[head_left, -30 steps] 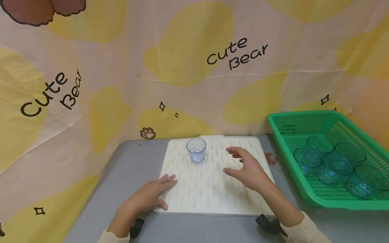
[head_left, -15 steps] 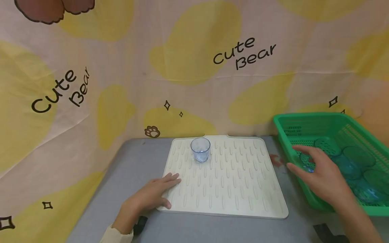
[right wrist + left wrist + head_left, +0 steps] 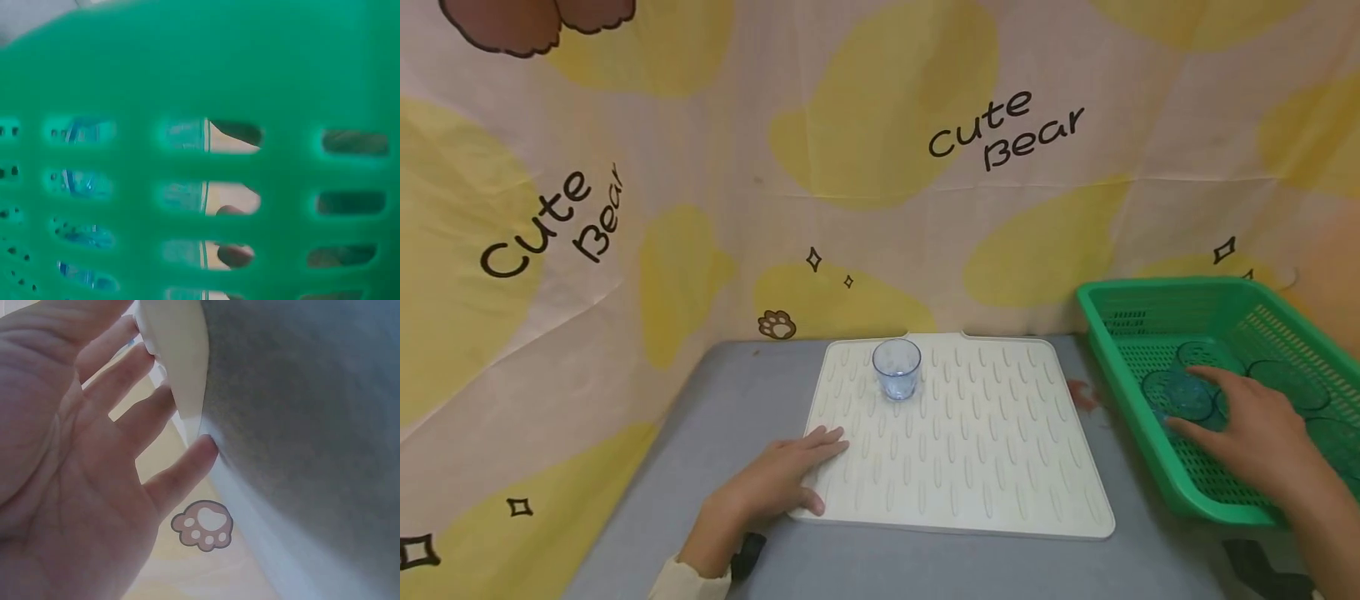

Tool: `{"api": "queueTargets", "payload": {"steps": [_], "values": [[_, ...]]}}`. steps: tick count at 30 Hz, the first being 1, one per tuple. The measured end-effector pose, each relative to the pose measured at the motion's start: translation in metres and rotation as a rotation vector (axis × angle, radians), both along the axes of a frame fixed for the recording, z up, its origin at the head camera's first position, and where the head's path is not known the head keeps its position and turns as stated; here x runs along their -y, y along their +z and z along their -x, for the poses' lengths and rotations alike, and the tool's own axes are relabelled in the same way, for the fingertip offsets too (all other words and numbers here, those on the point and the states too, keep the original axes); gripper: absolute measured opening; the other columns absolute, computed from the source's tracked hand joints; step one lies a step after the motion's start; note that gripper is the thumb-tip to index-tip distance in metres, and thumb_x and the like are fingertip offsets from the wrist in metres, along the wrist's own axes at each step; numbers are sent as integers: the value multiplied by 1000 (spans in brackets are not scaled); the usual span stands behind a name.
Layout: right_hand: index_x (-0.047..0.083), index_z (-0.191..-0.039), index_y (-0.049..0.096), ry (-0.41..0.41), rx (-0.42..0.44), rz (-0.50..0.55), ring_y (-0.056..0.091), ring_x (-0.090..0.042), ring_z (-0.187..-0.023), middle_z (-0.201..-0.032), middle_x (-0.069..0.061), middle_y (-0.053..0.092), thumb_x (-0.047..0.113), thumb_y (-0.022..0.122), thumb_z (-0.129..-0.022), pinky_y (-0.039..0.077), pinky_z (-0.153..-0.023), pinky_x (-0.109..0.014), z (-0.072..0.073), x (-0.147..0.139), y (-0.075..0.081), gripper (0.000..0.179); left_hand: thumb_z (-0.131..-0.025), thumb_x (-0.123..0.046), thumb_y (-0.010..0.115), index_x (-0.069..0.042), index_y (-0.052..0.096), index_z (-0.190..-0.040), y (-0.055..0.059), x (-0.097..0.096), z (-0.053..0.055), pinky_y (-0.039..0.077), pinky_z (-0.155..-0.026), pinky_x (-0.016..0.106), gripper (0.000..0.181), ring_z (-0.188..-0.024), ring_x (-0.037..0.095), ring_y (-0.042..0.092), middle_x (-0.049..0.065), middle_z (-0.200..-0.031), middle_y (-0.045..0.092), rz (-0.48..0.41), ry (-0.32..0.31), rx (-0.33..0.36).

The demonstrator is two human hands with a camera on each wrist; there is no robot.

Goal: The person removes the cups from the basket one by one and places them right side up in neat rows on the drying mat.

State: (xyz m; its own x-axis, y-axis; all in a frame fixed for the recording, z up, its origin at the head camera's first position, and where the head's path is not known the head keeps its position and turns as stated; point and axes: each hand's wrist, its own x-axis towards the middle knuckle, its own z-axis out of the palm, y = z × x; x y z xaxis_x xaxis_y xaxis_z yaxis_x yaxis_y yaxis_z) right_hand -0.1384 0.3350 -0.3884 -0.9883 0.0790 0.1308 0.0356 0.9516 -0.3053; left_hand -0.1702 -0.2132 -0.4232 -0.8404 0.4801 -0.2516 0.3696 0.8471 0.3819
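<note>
Head view: we see the left hand [image 3: 772, 481] with fingers loosely spread, grasping nothing, resting on the left edge of the white rectangular ridged mat [image 3: 970, 454], a bluish clear glass tumbler [image 3: 898, 371] upright near its back; the right hand [image 3: 1262, 433], thumb and fingers apart, is among blue-tinted clear tumblers [image 3: 1180, 396] inside the green plastic slotted basket [image 3: 1168, 284], grip unclear. Left wrist: we see fingertips at the mat's edge. Right wrist: basket slots hide most; we can't tell contact.
</note>
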Motion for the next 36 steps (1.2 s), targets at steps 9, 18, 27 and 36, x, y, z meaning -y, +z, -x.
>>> {"api": "queueTargets", "payload": {"steps": [9,18,27,36], "values": [[-3,-146,33,13,105,-13,41,-67,-110,-133,-47,40,47,76,-83,37,-71,-75,2,-14,-4,92,-69,-30,84,-18,48,-148,-4,-1,2,30,-113,58,88,-149,28,34,1,-160,40,13,-28,-25],[-3,-145,33,-2,80,-16,39,-66,-106,-128,-47,36,42,82,-76,35,-71,-73,2,-13,-9,96,-68,-31,85,-19,48,-148,-5,0,1,30,-112,58,88,-149,27,35,1,-160,40,17,-20,-25],[-8,-147,29,9,90,-19,30,-67,-105,-118,-46,32,33,83,-76,33,-70,-65,0,-8,-11,98,-68,-33,84,-17,49,-148,-5,2,1,31,-110,57,88,-148,28,36,2,-158,42,25,-52,-59],[-9,-136,40,-5,86,-26,34,-62,-100,-116,-45,35,33,84,-73,33,-69,-64,4,-11,-12,88,-68,-32,84,-17,49,-148,-3,3,0,31,-110,57,89,-148,28,36,2,-159,41,16,-52,-60]]}}
